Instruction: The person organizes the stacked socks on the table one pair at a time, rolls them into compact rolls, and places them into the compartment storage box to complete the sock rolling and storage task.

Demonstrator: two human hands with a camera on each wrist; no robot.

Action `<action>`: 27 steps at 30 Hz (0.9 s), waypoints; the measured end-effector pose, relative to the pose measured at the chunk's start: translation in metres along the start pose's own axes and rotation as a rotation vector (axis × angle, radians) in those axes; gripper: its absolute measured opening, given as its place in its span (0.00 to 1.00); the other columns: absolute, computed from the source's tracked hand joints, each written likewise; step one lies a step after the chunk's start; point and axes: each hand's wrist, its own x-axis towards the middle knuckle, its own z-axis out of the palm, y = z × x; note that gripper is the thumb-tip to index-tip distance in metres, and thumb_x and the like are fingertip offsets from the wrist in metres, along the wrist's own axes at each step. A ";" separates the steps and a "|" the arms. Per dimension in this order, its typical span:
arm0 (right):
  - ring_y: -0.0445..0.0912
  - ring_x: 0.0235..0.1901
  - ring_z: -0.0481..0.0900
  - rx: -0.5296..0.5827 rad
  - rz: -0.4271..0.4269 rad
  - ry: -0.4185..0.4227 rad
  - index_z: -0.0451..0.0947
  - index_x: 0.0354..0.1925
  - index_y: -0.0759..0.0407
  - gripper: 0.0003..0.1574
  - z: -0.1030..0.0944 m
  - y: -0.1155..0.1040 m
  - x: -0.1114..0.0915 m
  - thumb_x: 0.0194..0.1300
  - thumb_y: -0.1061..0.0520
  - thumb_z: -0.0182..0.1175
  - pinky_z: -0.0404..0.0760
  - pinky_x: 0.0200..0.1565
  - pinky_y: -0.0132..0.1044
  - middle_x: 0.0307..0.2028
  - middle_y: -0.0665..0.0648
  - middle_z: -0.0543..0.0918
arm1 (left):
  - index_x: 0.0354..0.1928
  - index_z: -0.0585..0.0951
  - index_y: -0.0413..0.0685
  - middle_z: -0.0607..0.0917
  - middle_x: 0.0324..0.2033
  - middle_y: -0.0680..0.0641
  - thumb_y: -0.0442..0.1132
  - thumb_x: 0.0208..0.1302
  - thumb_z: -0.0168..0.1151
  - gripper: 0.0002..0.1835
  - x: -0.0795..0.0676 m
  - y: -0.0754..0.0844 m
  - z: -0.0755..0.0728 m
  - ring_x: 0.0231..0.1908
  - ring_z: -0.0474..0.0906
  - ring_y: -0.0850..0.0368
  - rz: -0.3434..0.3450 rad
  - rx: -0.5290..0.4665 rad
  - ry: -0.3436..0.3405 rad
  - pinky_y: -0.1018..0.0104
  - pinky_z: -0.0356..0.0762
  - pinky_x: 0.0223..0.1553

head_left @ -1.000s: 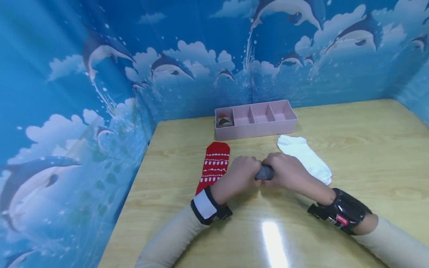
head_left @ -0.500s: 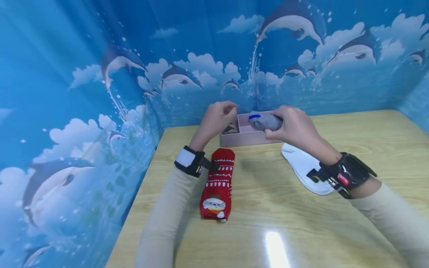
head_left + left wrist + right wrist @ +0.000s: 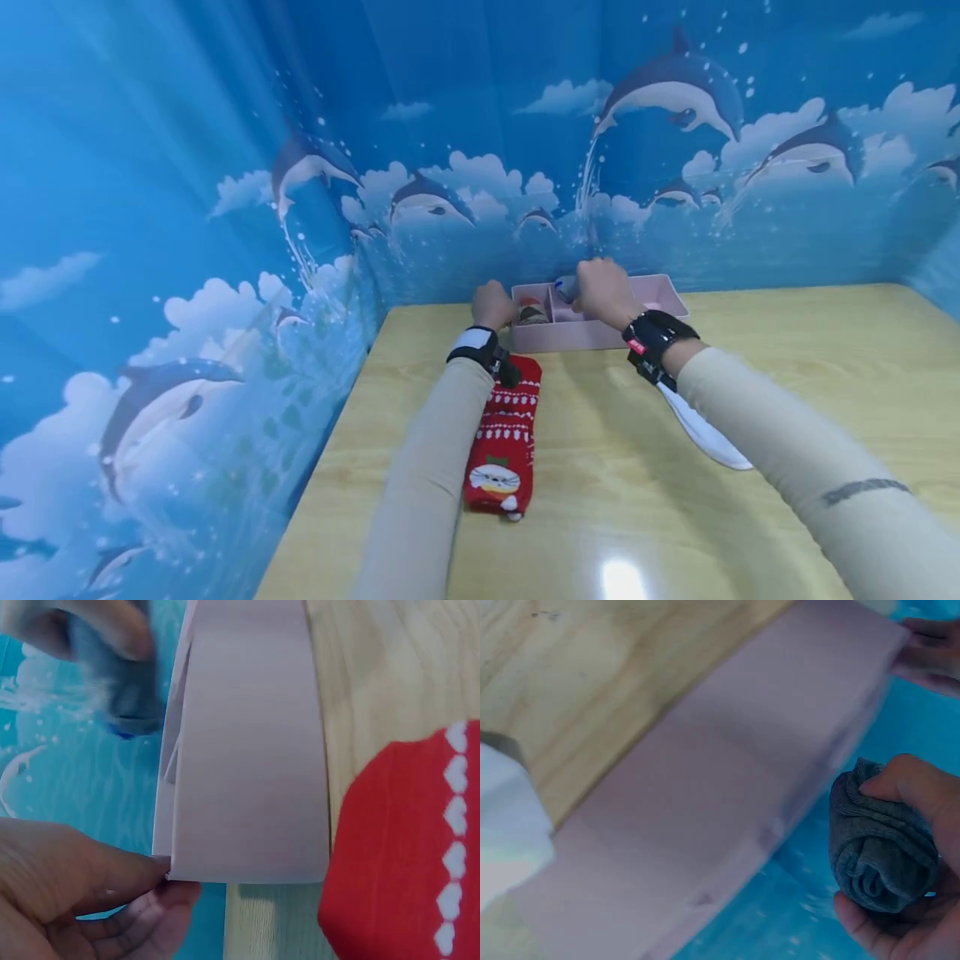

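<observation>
My right hand [image 3: 604, 292] grips a rolled-up grey sock [image 3: 883, 844] above the second compartment of the pink divided box [image 3: 566, 337]. In the right wrist view, the thumb and fingers hold the roll from both sides, with its coiled end showing. At the box's left end, my left hand [image 3: 492, 305] pinches the rim corner between thumb and fingers, as the left wrist view shows. A patterned bundle [image 3: 532, 311] lies in the leftmost compartment. A red sock [image 3: 504, 450] with white patterns and a cat face lies flat in front of the box, partly under the left wrist.
A white sock [image 3: 708, 435] lies on the wooden table [image 3: 600, 500], partly hidden by my right forearm. Behind the box hangs a blue dolphin-print curtain [image 3: 480, 233], which also runs along the left side of the table.
Both hands have moved forward to the box. The left hand has let go of the grey sock roll and taken hold of the box's left end; the right hand has carried the roll over the box.
</observation>
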 end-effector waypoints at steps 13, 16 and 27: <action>0.68 0.41 0.83 -0.125 -0.067 0.035 0.83 0.36 0.72 0.07 0.048 -0.002 0.028 0.62 0.67 0.61 0.81 0.47 0.61 0.37 0.73 0.86 | 0.24 0.83 0.45 0.87 0.27 0.48 0.38 0.66 0.65 0.11 0.003 0.008 0.003 0.30 0.81 0.54 -0.147 0.025 0.018 0.66 0.70 0.23; 0.69 0.40 0.83 -0.145 -0.065 0.065 0.82 0.38 0.73 0.08 0.055 -0.003 0.029 0.63 0.69 0.57 0.83 0.44 0.61 0.37 0.74 0.86 | 0.24 0.82 0.45 0.86 0.26 0.48 0.38 0.67 0.65 0.12 0.002 0.009 0.004 0.27 0.80 0.56 -0.149 0.011 0.025 0.67 0.69 0.23; 0.68 0.41 0.85 -0.141 -0.060 0.025 0.79 0.46 0.71 0.15 0.065 0.006 0.031 0.60 0.66 0.62 0.83 0.44 0.61 0.41 0.74 0.86 | 0.19 0.73 0.48 0.77 0.20 0.50 0.38 0.69 0.63 0.18 0.001 0.007 0.006 0.24 0.74 0.57 -0.100 -0.019 0.019 0.65 0.69 0.25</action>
